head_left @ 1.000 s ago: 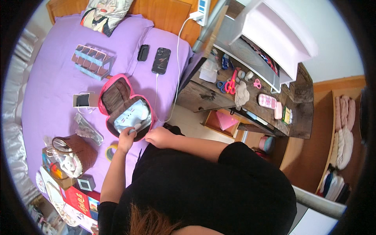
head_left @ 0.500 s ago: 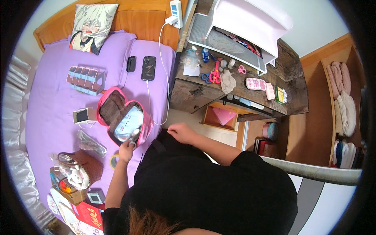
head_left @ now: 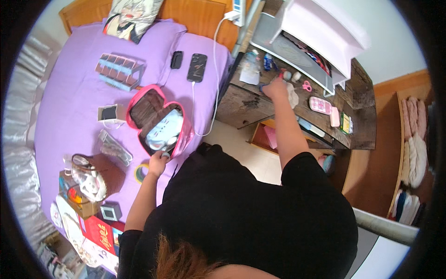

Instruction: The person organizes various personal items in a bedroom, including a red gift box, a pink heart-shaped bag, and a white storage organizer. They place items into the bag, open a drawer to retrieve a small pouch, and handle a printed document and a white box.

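Moved vs prev frame: R hand [head_left: 277,88], now over desk [head_left: 251,109]. Pink heart bag [head_left: 186,132] open on bed [head_left: 74,97], L hand [head_left: 158,163] at its rim, grip unclear; a tug could tip it, spilling blue plush [head_left: 163,128]. Red scissors [head_left: 281,72] by R fingertips, grip hidden: blind grab might nick.

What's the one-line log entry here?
left hand: at heart-shaped case | right hand: at scissors on desk | case: open, light-blue item inside
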Motion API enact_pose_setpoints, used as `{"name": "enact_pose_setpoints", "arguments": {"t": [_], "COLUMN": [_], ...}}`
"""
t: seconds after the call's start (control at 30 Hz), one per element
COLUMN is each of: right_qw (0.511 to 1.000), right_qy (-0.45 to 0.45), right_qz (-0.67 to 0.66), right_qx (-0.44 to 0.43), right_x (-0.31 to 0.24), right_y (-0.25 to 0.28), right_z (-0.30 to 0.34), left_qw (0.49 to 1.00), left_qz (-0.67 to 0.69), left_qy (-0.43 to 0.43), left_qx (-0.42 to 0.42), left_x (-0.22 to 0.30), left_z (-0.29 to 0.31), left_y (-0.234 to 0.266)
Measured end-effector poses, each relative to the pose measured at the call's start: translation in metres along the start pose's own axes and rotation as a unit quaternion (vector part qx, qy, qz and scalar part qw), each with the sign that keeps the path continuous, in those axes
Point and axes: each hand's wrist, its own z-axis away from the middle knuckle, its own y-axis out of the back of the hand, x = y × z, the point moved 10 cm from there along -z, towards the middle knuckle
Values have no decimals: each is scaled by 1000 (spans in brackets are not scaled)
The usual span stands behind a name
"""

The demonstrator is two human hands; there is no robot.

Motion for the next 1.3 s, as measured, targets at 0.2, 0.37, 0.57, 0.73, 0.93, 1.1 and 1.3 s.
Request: {"name": "enact_pose_setpoints", "arguments": {"t": [0.2,0.37,0.57,0.73,0.93,1.1,1.3], "right_qw": [992,992,997,967,727,635,636], "right_qy": [3,39,-25,16,12,30,82], "right_qz": [89,100,-70,-253,-681,-762,-752], "right_qx": [-86,-73,6,37,-86,-122,-154], "right_x": [-19,-29,2,32,42,52,30], "right_y": [-7,2,20,21,9,-5,22], "right_z": [-10,-8,-10,-15,15,7,55], "left_qw": [1000,999,996,985,959,961,954], "left_qz": [8,40,80,145,249,244,279], "left_qy": [1,17,46,87,126,115,73], "left_qx": [25,16,-9,-41,-39,-64,-85], "left_x": [-20,-24,-50,-51,-46,-34,60], "left_z": [0,0,-12,-18,-13,-20,-12], "left_y": [-2,-4,-12,-20,-17,-18,-13]}}
